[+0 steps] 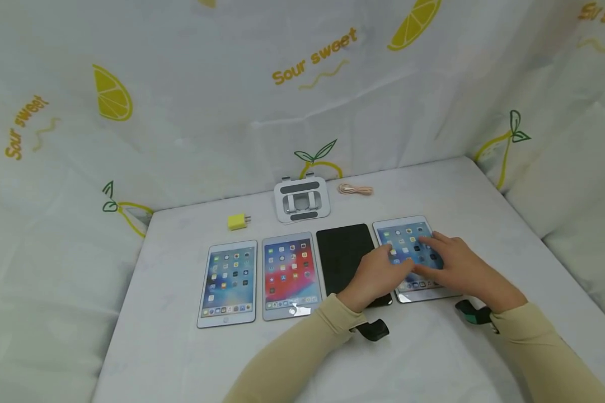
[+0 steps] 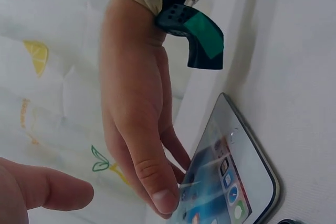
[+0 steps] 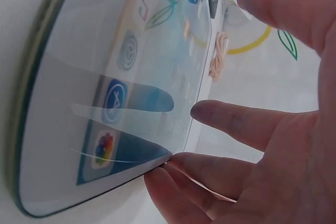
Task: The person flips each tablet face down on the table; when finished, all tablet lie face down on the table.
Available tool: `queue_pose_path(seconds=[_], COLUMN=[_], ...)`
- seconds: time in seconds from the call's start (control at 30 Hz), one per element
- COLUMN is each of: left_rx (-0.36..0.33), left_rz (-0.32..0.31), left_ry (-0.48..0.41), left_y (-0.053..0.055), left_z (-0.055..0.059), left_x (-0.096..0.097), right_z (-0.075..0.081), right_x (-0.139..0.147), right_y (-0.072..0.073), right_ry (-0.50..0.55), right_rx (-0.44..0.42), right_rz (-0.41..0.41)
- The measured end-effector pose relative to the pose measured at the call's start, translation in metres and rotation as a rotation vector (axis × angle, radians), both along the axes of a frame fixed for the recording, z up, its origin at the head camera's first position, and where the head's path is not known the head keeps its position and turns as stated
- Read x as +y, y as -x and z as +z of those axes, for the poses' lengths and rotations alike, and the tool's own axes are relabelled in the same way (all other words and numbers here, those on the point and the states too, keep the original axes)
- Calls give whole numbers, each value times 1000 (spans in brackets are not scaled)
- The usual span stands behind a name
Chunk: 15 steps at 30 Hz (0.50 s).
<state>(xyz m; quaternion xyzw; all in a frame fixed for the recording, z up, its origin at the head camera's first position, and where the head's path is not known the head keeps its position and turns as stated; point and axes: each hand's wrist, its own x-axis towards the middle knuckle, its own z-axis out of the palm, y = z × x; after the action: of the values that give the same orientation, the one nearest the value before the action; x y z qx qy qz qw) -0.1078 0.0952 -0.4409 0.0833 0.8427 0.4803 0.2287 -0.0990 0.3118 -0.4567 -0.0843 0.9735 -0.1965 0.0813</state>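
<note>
Head view: the rightmost tablet [image 1: 408, 235], screen lit, is found on the table [image 1: 166, 280], beside a black tablet [image 1: 339, 257]. Above it the left hand [image 1: 380, 274] and right hand [image 1: 463, 266] are held, thumbs and fingers apart.

Left wrist view: one left digit is noted clear of the screen; the right fingers are extended down towards it.

Right wrist view: the right fingers are spread, some at the tablet's edge; no clamping is shown.

Handling of this tablet is judged in hand; steady, light fingertip placement appears called for next.
</note>
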Motion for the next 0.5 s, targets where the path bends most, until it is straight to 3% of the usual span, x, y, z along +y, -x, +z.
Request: queue_pose_path(seconds=[0.23,0.5], left_rx=[-70,-140], left_rz=[100,128], left_ry=[-134,-240], left_y=[6,5], left_z=[1,-2], left_x=[-1,-3], right_z=[2,3], right_x=[-4,-5], right_y=[3,3], right_ry=[-28,-6], right_rx=[-23,-34], right_rz=[-25,-41])
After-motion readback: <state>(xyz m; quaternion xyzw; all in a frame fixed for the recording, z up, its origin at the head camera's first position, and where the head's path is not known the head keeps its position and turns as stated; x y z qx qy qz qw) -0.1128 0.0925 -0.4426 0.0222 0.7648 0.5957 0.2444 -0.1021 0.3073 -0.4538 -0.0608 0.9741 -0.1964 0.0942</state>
